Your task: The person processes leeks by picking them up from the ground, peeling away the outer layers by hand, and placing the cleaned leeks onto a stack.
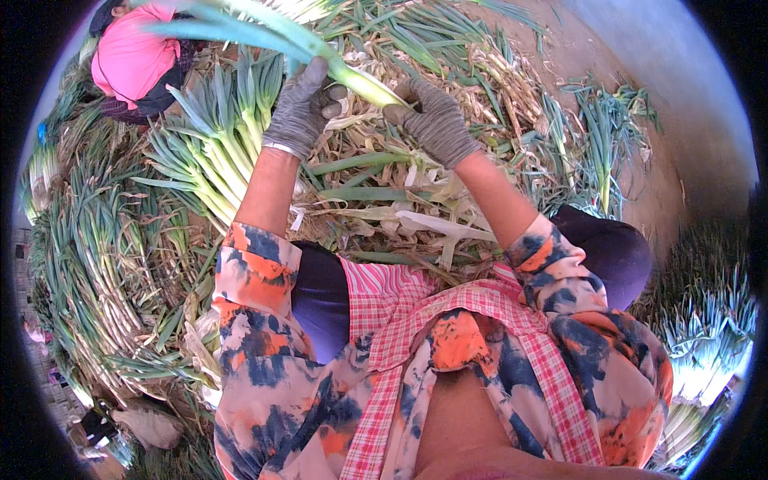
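Observation:
A large green onion or leek [360,83] is held across the space between my two hands, its blue-green leaves reaching to the upper left. My left hand [300,108], in a grey knit glove, grips it where the leaves meet the pale stem. My gloved right hand [435,120] pinches the pale lower end between thumb and fingers; whether it also holds a loose outer leaf cannot be told. Just left of my left wrist lies a heap of clean, pale-stemmed stalks [219,144]. Below both hands, dry husks and stripped leaves [390,204] cover the ground in front of my lap.
Unpeeled stalks [102,270] form a long pile at my left. Another person [135,54] in a pink top crouches at upper left. Loose green stalks [603,150] lie on the bare floor [654,150] at right. White-stemmed bundles [705,366] stand at lower right.

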The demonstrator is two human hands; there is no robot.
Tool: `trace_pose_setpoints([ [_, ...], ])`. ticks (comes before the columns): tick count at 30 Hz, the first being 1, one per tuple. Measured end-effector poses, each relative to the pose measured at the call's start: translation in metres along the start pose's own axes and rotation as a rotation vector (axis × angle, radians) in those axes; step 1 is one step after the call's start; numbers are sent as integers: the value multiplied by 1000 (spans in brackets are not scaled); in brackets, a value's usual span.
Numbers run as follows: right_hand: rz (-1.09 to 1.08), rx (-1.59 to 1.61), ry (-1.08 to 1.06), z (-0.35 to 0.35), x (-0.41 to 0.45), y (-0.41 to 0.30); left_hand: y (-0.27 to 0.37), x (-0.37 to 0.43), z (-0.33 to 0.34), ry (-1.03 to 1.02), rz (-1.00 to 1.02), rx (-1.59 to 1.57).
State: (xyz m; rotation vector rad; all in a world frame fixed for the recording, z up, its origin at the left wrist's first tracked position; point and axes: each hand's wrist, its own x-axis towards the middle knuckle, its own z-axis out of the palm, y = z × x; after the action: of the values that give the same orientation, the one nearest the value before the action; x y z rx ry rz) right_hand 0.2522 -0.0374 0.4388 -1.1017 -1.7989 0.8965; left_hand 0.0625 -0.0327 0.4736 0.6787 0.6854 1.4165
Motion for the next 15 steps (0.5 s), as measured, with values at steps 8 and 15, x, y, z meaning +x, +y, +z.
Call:
trace_pose_setpoints([
  [8, 283, 400, 216, -7, 14, 30, -17, 23, -8, 110, 88, 363],
  [15, -28, -282, -89, -1, -20, 35, -2, 71, -93, 269, 270, -127],
])
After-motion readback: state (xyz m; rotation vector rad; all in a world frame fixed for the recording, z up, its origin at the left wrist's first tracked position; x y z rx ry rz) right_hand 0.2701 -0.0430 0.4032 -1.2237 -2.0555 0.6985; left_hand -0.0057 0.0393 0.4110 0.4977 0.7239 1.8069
